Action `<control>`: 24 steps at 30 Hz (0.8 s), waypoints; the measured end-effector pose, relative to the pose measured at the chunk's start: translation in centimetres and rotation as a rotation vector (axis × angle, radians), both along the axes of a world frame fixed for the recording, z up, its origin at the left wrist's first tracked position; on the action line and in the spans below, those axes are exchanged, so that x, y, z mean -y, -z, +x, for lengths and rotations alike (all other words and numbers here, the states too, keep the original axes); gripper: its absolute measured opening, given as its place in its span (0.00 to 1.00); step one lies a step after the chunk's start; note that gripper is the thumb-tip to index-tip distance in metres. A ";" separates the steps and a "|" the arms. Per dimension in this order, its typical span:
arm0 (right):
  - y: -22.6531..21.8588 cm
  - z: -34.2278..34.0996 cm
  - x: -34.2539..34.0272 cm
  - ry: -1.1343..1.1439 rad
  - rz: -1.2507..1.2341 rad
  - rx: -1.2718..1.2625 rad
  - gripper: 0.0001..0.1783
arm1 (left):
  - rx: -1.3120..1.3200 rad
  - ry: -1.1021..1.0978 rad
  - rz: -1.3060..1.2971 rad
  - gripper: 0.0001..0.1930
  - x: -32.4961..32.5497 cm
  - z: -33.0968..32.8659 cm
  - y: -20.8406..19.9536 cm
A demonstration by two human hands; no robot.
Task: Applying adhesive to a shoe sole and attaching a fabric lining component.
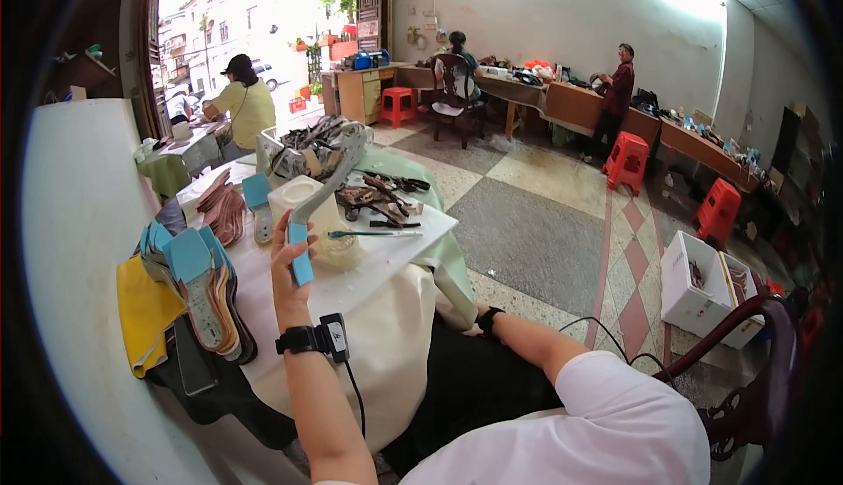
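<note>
My left hand (288, 265) is closed round the heel end of a shoe insole (327, 188). The insole stands tilted up, its grey curved side towards the far right and a blue pad on its heel. Below it are a cloudy tub (338, 255) and a brush (378, 234) with a teal handle lying across it. My right hand (476, 327) is low beside the table's right edge, by the hanging pale cloth (448, 278); its fingers are mostly hidden. Left of my left hand leans a stack of insoles (209, 296) with blue heel pads.
On the white tabletop (430, 223) are dark strap pieces (379, 197), a white container (303, 197), pink insoles (224, 211) and a clear bin (272, 147) of straps. A yellow cloth (143, 314) hangs left. White boxes (698, 287) and red stools (627, 164) stand right. Three people work farther off.
</note>
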State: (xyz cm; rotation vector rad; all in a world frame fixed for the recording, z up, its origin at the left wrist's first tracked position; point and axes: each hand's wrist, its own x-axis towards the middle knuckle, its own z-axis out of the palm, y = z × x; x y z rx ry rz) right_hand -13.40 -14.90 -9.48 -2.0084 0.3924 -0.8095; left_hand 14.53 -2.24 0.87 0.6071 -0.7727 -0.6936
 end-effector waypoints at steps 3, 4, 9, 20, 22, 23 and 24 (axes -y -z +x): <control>0.7 -0.6 0.9 0.053 0.040 -0.021 0.25 | -0.003 0.006 0.009 0.35 0.3 0.1 0.0; 0.8 -0.7 1.2 0.070 0.052 -0.028 0.25 | -0.015 0.017 0.008 0.35 0.1 0.1 0.1; 1.8 -1.1 2.2 0.159 0.077 -0.043 0.24 | -0.042 0.019 0.022 0.34 -0.1 0.7 0.4; 5.4 -4.5 5.1 0.327 0.148 -0.108 0.23 | -0.044 0.032 0.019 0.35 0.1 0.2 0.0; 5.8 -4.8 5.7 0.354 0.161 -0.122 0.22 | -0.039 0.034 0.019 0.35 0.1 0.1 0.0; 5.8 -5.0 6.0 0.367 0.164 -0.130 0.22 | -0.041 0.034 0.015 0.35 0.1 0.1 0.0; 6.1 -5.3 6.2 0.380 0.166 -0.137 0.22 | -0.041 0.030 0.023 0.35 0.0 0.2 0.1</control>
